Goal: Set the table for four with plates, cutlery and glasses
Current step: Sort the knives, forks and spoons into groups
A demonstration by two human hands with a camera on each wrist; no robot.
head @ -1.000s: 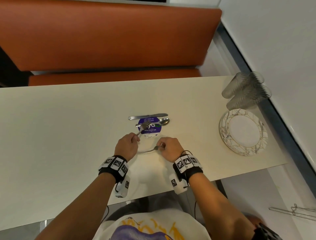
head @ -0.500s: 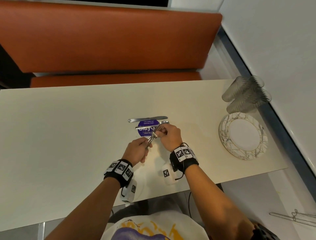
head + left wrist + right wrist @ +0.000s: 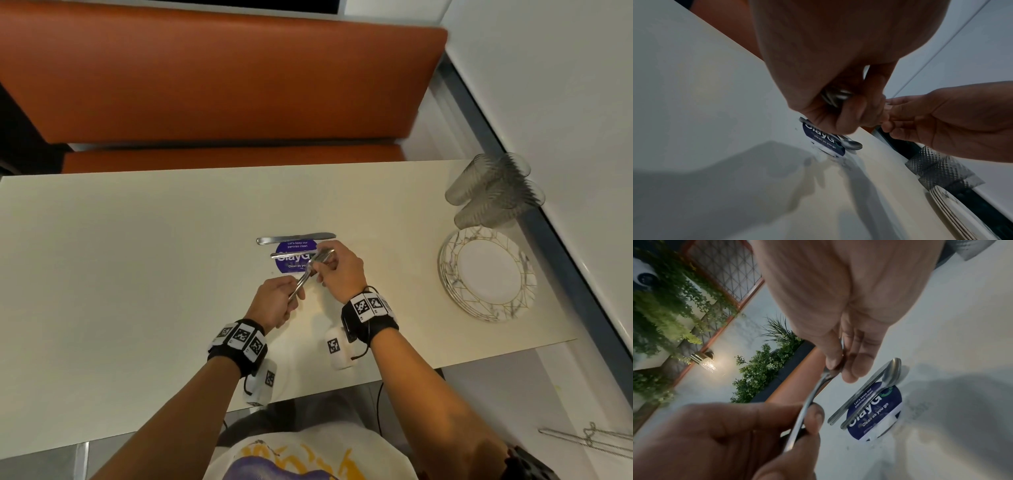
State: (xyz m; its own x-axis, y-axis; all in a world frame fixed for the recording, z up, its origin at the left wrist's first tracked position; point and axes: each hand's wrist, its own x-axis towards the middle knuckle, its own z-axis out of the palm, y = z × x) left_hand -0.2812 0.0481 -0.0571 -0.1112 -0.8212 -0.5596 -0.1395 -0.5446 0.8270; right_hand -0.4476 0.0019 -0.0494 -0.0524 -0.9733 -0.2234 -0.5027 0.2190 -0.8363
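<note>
Above the middle of the cream table [image 3: 137, 274], both hands hold the same metal forks [image 3: 308, 272]. My left hand [image 3: 296, 291] grips the handles in its fist; their ends show inside the fist [image 3: 836, 95]. My right hand [image 3: 320, 265] pinches the head end between thumb and fingers [image 3: 838, 368]. A knife [image 3: 296, 238] and a spoon [image 3: 892, 371] lie on the table just beyond the hands, the spoon across a round purple sticker [image 3: 294, 263]. A stack of patterned plates [image 3: 488, 274] sits at the right end, with clear textured glasses [image 3: 493, 192] behind it.
An orange bench seat [image 3: 222, 78] runs along the far side of the table. A white wall [image 3: 565, 120] borders the right end, close to the glasses and plates. The near table edge [image 3: 479, 356] lies just behind my wrists.
My right hand lifted its fork off the table near the front edge and brought it up against the fork in my left hand. Both hands now hold the forks together.
</note>
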